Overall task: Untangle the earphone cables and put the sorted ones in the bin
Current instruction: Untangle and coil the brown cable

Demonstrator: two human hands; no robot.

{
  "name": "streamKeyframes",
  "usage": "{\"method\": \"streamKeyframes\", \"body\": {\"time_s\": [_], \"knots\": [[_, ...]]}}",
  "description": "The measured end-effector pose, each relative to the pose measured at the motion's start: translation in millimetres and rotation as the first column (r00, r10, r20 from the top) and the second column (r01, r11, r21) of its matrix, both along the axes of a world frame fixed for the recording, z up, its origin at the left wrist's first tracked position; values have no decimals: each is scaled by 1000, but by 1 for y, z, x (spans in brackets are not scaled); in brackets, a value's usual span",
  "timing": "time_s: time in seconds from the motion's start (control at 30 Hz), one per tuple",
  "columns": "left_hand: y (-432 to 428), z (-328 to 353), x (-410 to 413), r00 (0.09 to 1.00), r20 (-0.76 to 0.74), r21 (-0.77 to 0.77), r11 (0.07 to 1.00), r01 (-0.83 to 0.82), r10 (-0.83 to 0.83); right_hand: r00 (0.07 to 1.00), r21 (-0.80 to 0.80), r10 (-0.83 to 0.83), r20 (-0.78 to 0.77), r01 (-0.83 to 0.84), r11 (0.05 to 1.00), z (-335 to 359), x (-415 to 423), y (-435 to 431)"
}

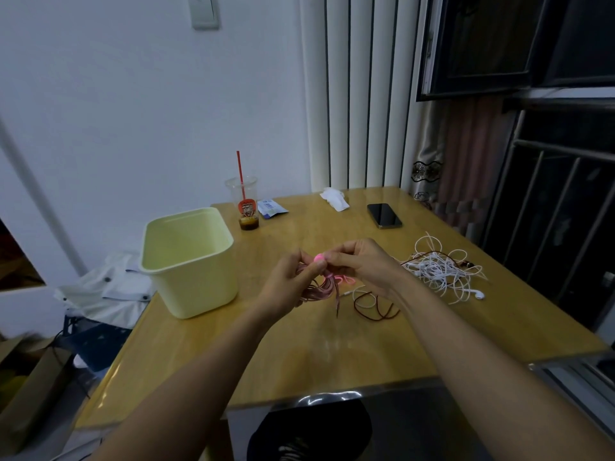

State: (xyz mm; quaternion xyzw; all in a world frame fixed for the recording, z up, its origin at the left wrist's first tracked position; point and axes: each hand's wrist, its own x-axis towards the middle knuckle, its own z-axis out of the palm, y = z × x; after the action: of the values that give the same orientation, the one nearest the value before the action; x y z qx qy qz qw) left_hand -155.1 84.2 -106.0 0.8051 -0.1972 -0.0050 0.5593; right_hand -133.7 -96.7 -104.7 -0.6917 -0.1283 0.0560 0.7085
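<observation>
Over the desk (316, 344), the left grip (293, 284) is curling round a bunched pink earphone cable (321, 289), and the right grip (362, 264), touching it, is pinching the pink earbud (318, 258). Right of them a white cable tangle (439, 271) is lying; left, the yellow bin (199, 291) is standing; beyond, a phone (384, 215).
</observation>
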Motion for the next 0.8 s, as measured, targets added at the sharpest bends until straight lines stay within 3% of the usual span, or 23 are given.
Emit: {"method": "streamKeyframes", "body": {"time_s": [0.37, 0.57, 0.63, 0.73, 0.8], "knots": [[5, -3, 2, 998, -55, 6, 1000, -1, 1, 993, -162, 111, 48, -102, 981, 11, -5, -3], [-1, -7, 1, 1000, 16, 115, 993, 5, -7, 995, -409, 92, -49, -103, 907, 20, 2, -5], [0, -9, 4, 1000, 22, 140, 990, 12, -16, 991, -382, 91, -102, -123, 916, 19, 4, -5], [1, -4, 5, 998, -1, 144, 988, 55, -55, 982, -201, 71, -173, -106, 974, 5, 7, -5], [1, -3, 6, 997, -45, 175, 982, 69, -62, 990, -178, 43, -135, -67, 982, -6, 8, -3]]}}
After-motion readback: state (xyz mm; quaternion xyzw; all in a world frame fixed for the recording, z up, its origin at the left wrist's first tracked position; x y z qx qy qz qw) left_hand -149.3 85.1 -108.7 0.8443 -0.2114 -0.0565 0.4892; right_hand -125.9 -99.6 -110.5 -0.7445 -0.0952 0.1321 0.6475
